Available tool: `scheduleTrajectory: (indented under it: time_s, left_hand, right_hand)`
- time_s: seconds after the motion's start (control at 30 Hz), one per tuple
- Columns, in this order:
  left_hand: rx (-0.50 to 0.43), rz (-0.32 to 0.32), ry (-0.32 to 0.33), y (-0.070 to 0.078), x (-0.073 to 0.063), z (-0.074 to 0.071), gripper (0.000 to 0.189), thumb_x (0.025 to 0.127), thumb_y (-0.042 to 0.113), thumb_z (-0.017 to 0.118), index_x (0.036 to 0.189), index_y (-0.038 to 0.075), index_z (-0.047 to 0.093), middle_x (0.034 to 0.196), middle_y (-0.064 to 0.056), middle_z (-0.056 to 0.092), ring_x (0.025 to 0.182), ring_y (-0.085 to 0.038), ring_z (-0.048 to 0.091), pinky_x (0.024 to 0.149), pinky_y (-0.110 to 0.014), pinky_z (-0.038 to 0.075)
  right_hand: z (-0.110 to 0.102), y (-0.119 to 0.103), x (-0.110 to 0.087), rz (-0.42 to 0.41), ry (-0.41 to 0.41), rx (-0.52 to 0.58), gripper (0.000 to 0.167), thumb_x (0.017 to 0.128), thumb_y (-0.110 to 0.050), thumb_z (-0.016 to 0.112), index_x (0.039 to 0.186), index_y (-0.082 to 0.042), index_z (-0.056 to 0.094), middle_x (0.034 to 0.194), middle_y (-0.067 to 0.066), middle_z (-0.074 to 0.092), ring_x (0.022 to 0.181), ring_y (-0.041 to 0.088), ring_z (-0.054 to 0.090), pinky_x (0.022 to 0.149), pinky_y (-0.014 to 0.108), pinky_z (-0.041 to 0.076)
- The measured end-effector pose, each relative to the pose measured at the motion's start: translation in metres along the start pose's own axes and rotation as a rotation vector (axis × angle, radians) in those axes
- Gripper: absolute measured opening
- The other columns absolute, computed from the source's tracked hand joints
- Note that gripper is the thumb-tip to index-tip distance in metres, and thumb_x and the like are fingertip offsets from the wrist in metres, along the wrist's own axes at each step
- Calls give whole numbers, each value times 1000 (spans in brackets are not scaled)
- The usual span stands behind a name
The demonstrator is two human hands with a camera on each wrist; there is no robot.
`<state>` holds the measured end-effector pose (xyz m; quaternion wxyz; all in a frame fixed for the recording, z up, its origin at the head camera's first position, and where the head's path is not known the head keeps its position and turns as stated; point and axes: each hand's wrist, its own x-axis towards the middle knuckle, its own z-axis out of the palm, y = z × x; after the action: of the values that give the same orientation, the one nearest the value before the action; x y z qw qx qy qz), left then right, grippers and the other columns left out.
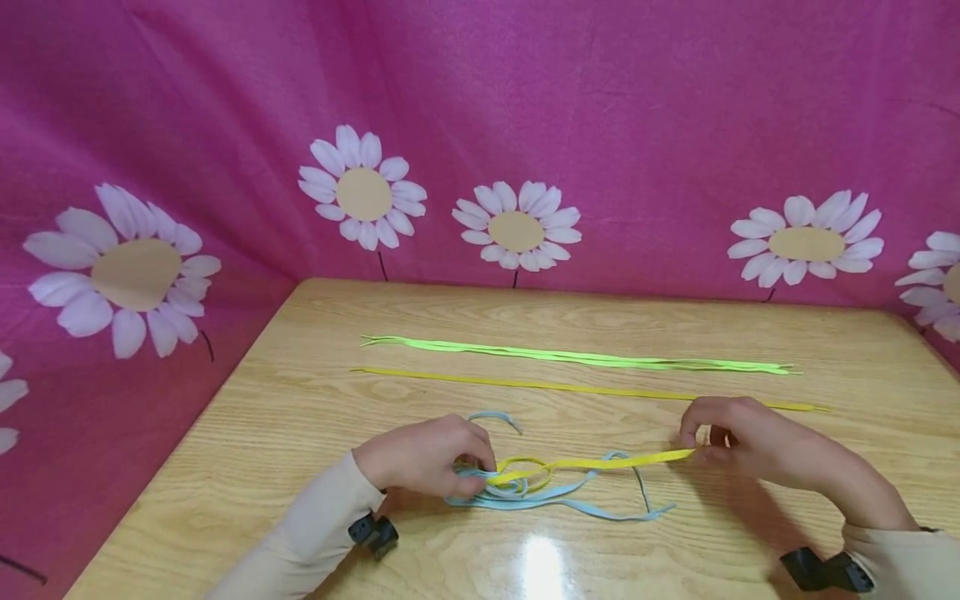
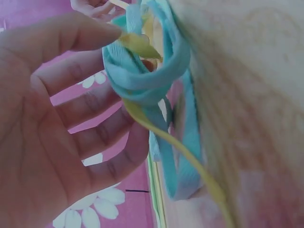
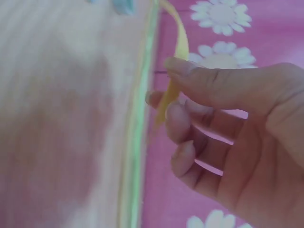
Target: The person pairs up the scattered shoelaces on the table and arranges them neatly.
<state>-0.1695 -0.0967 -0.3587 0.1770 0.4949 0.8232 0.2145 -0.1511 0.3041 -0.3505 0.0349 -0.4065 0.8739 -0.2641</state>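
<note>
A tangled bundle of light blue shoelace [image 1: 517, 500] lies low over the table in front of me, with a yellow shoelace [image 1: 622, 461] running through it. My left hand [image 1: 435, 454] pinches the bundle at its left end, thumb pressed on the yellow lace where it crosses the blue loops [image 2: 152, 80]. To the right, my right hand [image 1: 757, 446] pinches the yellow lace near its end between thumb and index finger. Between the two hands the yellow lace stretches nearly straight, with one loose yellow loop beside the left fingers. Blue ends trail on the wood beneath it.
Farther back on the wooden table [image 1: 247, 400], bright green shoelaces [image 1: 570, 357] lie straight side by side. A second yellow shoelace [image 1: 480, 382] lies in front of them, its right part passing behind my right hand. A pink cloth [image 1: 637, 108] with white flowers hangs around the table.
</note>
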Motion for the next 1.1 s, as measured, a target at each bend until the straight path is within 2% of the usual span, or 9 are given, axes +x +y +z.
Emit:
scheduleTrajectory:
  time_s: [0.2,0.37,0.53,0.6,0.63,0.77,0.87,0.97,1.1]
  left_hand:
    - [-43,-78,0,3,0,-3,18,88,3,60,97,14,72,86,12,63,67,-3,46,64,-16,41]
    - [-52,-118,-5,4,2,-3,27,90,5,58,114,14,67,96,10,66,59,-3,38,57,-17,34]
    - [45,-71,44,8,2,2,35,92,12,62,126,13,60,118,3,62,86,-7,54,78,-21,45]
    - [114,-30,71,11,4,7,37,92,19,65,128,14,58,125,-1,58,108,-12,53,94,-27,43]
    - [138,-14,77,13,5,10,38,92,23,66,129,15,58,124,-1,57,112,-15,51,97,-29,42]
    - [216,40,74,22,11,23,32,93,33,64,123,21,63,124,1,56,117,-16,48,101,-32,38]
    - [247,58,83,25,13,28,20,92,33,66,109,22,69,116,5,58,109,-13,50,95,-30,40]
    - [281,43,110,26,14,28,10,88,31,72,90,22,67,100,9,59,97,-9,51,86,-27,42]
    - [288,9,119,25,14,27,25,85,28,76,72,24,54,79,13,50,84,-6,48,78,-25,39]
  right_hand:
    - [-21,-10,-9,23,172,-116,39,76,8,74,92,-24,59,76,-20,54,61,-2,50,52,16,39]
    - [-34,-20,-16,62,309,-208,42,72,7,77,91,-26,60,70,-22,52,58,-2,48,54,15,36]
    - [-40,-31,-15,66,369,-210,45,71,8,78,92,-27,62,70,-21,54,60,-2,48,56,16,37]
    - [-41,-35,-14,46,384,-209,46,70,9,78,93,-27,62,70,-20,55,61,-2,49,57,16,37]
    - [-41,-37,-14,37,392,-209,46,69,9,79,93,-27,63,71,-20,55,61,-2,49,57,16,37]
    - [-46,-42,-14,13,432,-230,47,66,11,79,93,-25,64,72,-20,57,64,-4,49,57,15,36]
    - [-49,-44,-17,29,454,-239,47,65,11,79,92,-24,64,71,-20,56,64,-5,48,56,15,35]
    - [-52,-44,-21,67,480,-243,43,67,10,79,91,-23,65,71,-19,57,64,-6,48,53,15,33]
    - [-56,-43,-27,83,519,-242,37,71,8,78,92,-20,65,72,-17,58,62,-6,49,52,15,34]
